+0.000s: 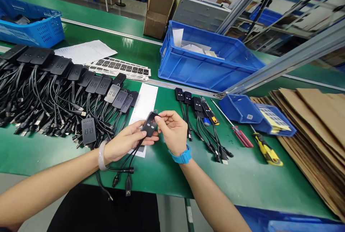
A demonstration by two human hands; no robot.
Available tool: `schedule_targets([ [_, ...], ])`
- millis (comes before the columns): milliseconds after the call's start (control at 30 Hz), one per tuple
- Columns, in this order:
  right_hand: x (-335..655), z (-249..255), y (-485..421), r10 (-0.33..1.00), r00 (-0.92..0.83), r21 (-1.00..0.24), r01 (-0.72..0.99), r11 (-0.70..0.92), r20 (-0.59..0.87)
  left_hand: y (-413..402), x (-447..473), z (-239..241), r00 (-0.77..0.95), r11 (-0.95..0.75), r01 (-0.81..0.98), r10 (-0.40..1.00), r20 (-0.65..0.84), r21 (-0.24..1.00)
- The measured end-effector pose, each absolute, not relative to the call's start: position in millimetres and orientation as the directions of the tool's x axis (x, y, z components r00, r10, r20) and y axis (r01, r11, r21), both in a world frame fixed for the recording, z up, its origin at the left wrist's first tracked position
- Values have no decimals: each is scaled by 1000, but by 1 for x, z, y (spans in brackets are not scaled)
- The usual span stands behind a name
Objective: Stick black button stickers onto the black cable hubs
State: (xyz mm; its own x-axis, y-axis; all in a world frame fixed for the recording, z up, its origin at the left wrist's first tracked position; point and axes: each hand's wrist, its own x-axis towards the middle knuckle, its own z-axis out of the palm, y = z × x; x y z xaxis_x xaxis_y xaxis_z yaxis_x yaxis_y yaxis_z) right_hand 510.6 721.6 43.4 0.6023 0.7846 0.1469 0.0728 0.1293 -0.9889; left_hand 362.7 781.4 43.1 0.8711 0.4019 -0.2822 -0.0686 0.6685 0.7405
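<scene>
Four blue containers ring a green workbench (pixel 242 181) as a person handles a black controller (pixel 148 127) with both hands. At far left, a perforated blue basket (pixel 44 32) holds dark pieces and a few greyish ones; beyond the hands, a large blue bin (pixel 205 67) carries white papers and what looks like clear wrapping. To the right sit two small trays: the nearer-to-center blue tray (pixel 239 109) hides its contents, while the other, a low blue tray (pixel 289 128), bears a pale, grid-marked label sheet (pixel 273 118) edged in yellow. The controller lies between the hands, tilted, its buttons facing up and its cables (pixel 132 156) trailing toward the bench's front edge. The left hand (pixel 126 141) grips it, thumb on the face and fingers beneath; the right hand (pixel 174 131) is curled, thumb and forefinger together at the upper end (whether they pinch the casing or only touch it cannot be told). Similar black units (pixel 93 84) crowd the bench to the left, with a smaller group (pixel 198 104) to the right.
</scene>
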Motion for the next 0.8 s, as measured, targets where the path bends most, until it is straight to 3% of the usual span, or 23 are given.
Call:
schedule_targets([
  [800, 510, 41, 721, 762, 632, -990, 92, 104, 139, 781, 362, 38, 885, 519, -35, 413, -215, 854],
])
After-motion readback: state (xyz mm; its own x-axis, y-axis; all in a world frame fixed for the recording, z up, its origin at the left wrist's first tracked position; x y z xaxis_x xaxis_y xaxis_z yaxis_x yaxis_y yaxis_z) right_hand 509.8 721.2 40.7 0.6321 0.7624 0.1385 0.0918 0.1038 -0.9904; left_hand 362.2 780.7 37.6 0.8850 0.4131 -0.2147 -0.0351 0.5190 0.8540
